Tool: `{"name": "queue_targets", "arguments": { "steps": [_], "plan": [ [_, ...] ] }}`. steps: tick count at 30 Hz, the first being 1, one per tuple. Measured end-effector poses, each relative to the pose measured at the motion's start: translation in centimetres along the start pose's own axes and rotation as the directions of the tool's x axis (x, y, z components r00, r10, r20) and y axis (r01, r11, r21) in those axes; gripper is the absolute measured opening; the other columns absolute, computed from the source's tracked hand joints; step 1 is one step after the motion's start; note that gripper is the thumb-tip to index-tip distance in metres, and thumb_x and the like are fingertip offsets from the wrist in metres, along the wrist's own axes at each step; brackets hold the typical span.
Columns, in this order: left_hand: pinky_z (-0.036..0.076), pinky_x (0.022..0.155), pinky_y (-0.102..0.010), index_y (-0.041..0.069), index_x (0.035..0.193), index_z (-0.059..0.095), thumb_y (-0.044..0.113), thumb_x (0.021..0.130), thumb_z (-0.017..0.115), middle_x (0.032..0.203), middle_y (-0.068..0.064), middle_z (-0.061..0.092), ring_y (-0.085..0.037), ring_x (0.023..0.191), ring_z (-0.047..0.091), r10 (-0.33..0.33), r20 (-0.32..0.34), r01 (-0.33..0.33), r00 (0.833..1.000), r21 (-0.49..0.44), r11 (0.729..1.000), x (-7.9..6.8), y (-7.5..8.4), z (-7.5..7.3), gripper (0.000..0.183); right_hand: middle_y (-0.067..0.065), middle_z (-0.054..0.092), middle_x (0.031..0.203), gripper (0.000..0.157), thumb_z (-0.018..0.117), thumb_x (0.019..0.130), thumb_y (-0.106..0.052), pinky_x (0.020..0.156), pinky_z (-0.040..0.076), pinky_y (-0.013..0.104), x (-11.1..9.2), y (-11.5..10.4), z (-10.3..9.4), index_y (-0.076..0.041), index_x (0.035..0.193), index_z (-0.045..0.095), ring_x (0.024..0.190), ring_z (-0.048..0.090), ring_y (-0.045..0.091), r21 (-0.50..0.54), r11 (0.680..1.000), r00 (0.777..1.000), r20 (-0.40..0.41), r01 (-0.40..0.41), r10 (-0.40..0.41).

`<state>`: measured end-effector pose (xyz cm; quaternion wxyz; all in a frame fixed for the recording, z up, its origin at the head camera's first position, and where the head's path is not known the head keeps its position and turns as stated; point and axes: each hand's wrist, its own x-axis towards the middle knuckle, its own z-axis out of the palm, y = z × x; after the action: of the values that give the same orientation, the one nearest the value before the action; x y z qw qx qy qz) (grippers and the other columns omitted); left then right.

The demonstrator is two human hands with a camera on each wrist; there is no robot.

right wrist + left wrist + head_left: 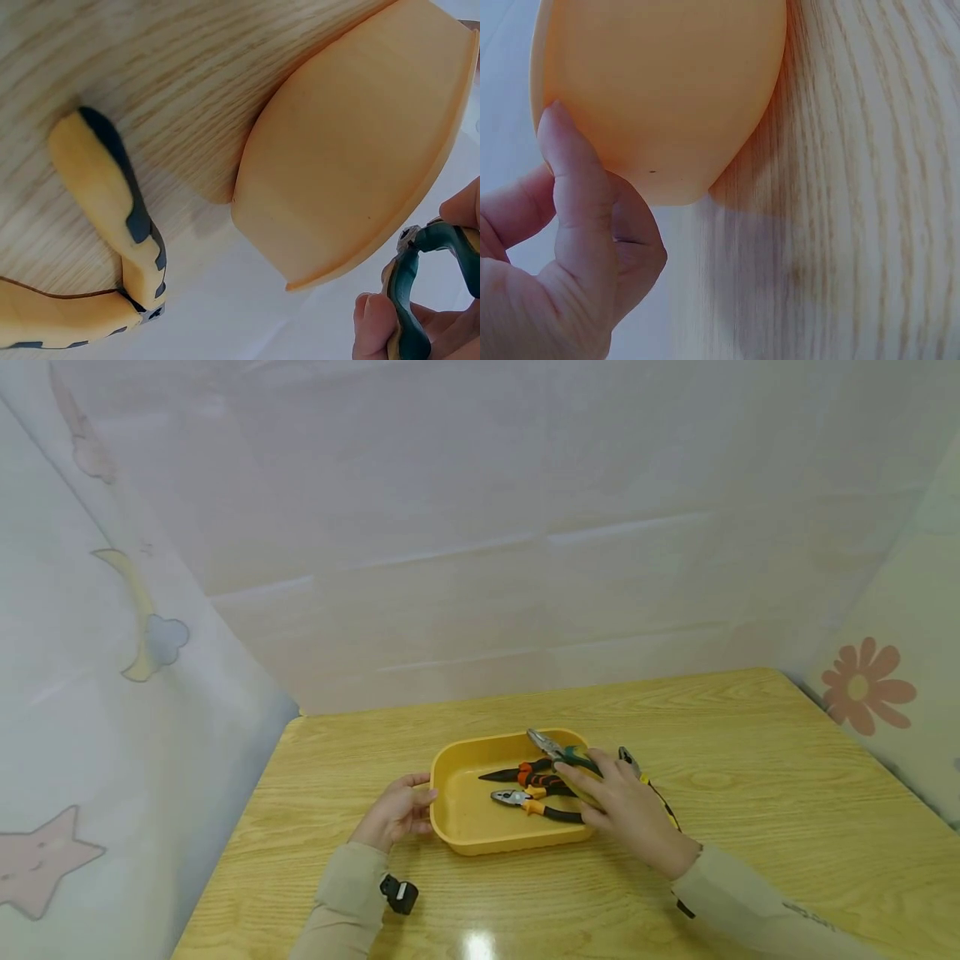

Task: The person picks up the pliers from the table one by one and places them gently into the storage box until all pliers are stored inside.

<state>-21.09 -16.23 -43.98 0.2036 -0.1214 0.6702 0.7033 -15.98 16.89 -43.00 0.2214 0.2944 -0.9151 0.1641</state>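
Observation:
A yellow plastic bin (468, 817) sits on the table. My left hand (395, 812) pinches its left rim, the thumb over the edge in the left wrist view. My right hand (636, 817) grips pliers with green and yellow handles (405, 300), their metal jaws (544, 743) over the bin's right part. Inside the bin lie long-nose pliers with red and black handles (525, 770) and combination pliers with orange and black handles (534, 805). Yellow and black handled pliers (97, 176) lie on the table right of the bin, partly hidden by the right hand in the head view.
The wooden table (360, 735) extends on all sides of the bin. A pale sheet (480, 568) hangs behind it, with printed side sheets left and right. A small black device (400, 895) is by the left sleeve.

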Motion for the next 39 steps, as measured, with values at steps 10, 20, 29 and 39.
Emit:
{"name": "queue_targets", "arguments": {
  "steps": [10,20,29,39],
  "plan": [
    [0.049,0.045,-0.022,-0.005,0.135,0.04,-0.001,0.097,0.052,0.077,-0.007,0.06,-0.011,0.059,0.056,-0.006,-0.017,0.006,1.0,-0.001,1.0,0.1,0.1,0.1,0.04,0.025,0.052,0.126,0.057,0.077,0.081,-0.009,0.046,0.031,0.02,0.2,0.0,0.4,-0.017,0.134,0.06,0.088,0.054,0.035,-0.035,0.999,1.0,0.015,0.025,-0.024],
    [0.048,0.045,-0.023,-0.005,0.136,0.039,-0.001,0.097,0.051,0.078,-0.007,0.06,-0.012,0.059,0.055,-0.002,-0.018,0.002,1.0,0.002,1.0,0.1,0.0,0.1,0.04,0.024,0.051,0.129,0.055,0.075,0.083,-0.008,0.053,0.037,0.024,0.3,0.0,0.8,-0.016,0.135,0.06,0.087,0.053,0.031,-0.004,0.999,0.998,0.047,0.046,-0.046],
    [0.049,0.047,-0.024,-0.004,0.136,0.039,0.001,0.098,0.053,0.079,-0.007,0.06,-0.012,0.061,0.055,-0.011,-0.019,0.011,1.0,0.004,1.0,0.1,-0.1,0.0,0.041,0.02,0.052,0.131,0.048,0.074,0.085,-0.014,0.059,0.04,0.027,0.5,-0.1,1.0,-0.02,0.132,0.063,0.085,0.049,0.023,-0.022,1.0,0.989,0.151,-0.003,0.006],
    [0.048,0.046,-0.023,-0.005,0.136,0.039,0.0,0.098,0.052,0.079,-0.007,0.06,-0.012,0.06,0.055,-0.006,-0.022,0.006,1.0,0.001,1.0,0.0,-0.1,-0.1,0.041,0.021,0.053,0.132,0.045,0.074,0.086,-0.016,0.065,0.044,0.036,1.2,-0.2,0.8,-0.021,0.13,0.065,0.081,0.048,0.021,-0.045,0.998,0.981,0.191,0.05,-0.04]
  ]
}}
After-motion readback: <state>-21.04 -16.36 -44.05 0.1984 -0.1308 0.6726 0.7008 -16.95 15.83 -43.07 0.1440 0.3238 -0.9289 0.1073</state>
